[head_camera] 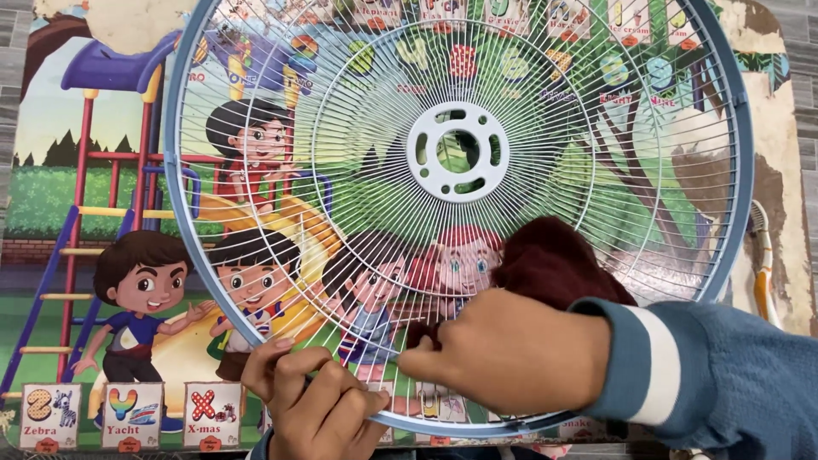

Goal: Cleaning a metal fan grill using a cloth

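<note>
While I look down from my head camera, these lines tell what lies under my hands.

Fan guard: my round wire fan guard (pixel 460 213) with a pale blue rim fills most of the view, tilted up over a picture mat, its top edge cut off by the frame.
Hub: a white plastic ring (pixel 457 152) with curved slots sits at the middle of the guard, and thin white wires fan out from it to the rim.
Left hand: my left hand (pixel 315 405) is at the bottom rim of the guard, fingers curled shut around the rim and the wires there.
Right hand: my right hand (pixel 511 353) is closed and presses against the lower wires just beside my left hand; it grips a dark red cloth.
Cloth: my dark red cloth (pixel 554 264) bunches up above my right knuckles, lying against the wires between the hub and the bottom rim.
Sleeve: my right arm wears a blue sleeve (pixel 716 375) with a white band at the cuff, coming in from the bottom right corner.
Mat: a bright children's picture mat (pixel 94 255), with cartoon children, a slide and letter cards along its bottom edge, lies under the guard.
Brush: a toothbrush with an orange and white handle (pixel 761 255) lies near the mat's right edge, outside the guard's rim.
</note>
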